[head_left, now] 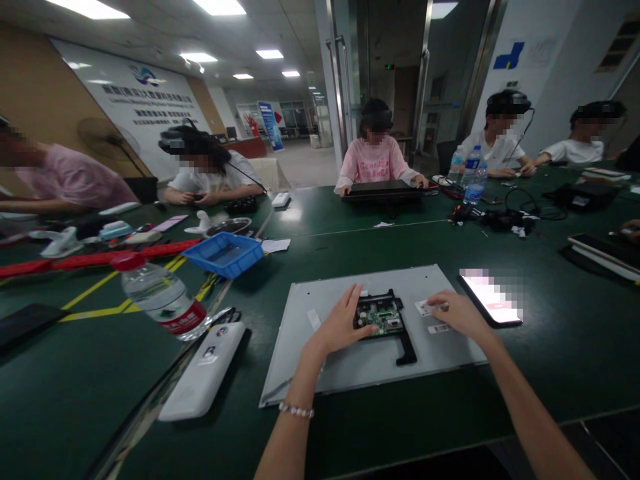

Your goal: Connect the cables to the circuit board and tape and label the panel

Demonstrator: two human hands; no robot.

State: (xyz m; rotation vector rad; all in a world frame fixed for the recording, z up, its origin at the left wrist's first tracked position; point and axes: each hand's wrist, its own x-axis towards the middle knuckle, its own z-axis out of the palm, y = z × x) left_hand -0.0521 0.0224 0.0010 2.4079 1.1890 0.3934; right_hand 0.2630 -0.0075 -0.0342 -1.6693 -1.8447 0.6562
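Note:
In front of me a flat grey-white metal panel [300, 347] lies on the table. On its middle sits a green circuit board [383, 317] in a black plastic frame [407, 350] with an arm stretching toward me. My left hand [343, 323] rests at the board's left side, fingers stretched out and thumb apart along the near edge. My right hand [460, 313] is over the panel's right part, fingertips pinched together beside a white label [424, 307]; what they hold, if anything, is too small to make out. A second printed label [439, 329] lies just below.
A lit phone [493, 300] lies right of the panel. To the left are a white power bank [205, 370], a tilted-looking water bottle [163, 297] and a blue tray [225, 255]. Across the table a person in pink [373, 160] holds a dark flat panel [383, 192]; other people sit around.

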